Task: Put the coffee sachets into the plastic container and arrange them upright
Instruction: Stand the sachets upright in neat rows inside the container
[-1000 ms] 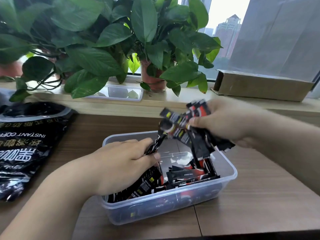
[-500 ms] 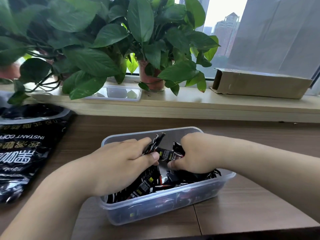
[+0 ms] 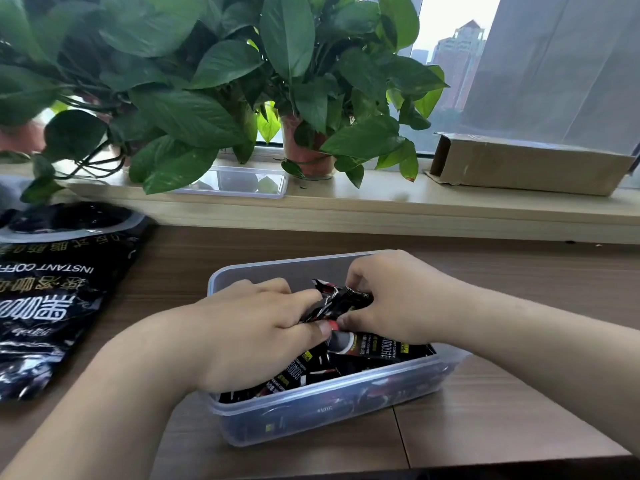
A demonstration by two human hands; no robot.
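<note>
A clear plastic container sits on the wooden desk in front of me, holding several black coffee sachets with red and yellow print. Both hands are inside it. My left hand grips a bunch of sachets at the container's left side, thumb pressed against them. My right hand grips another bunch at the middle and right, fingers curled over their tops. The two bunches meet between my thumbs. Sachets near the front wall lie slanted, not upright. The hands hide much of the inside.
A large black instant coffee bag lies open on the desk at the left. On the window ledge behind stand potted plants, a clear lid and a cardboard box. The desk's front edge is close below the container.
My right hand came down from above the container with its bunch of sachets and now holds them inside, pressed against the bunch in my left hand, which stayed in place.
</note>
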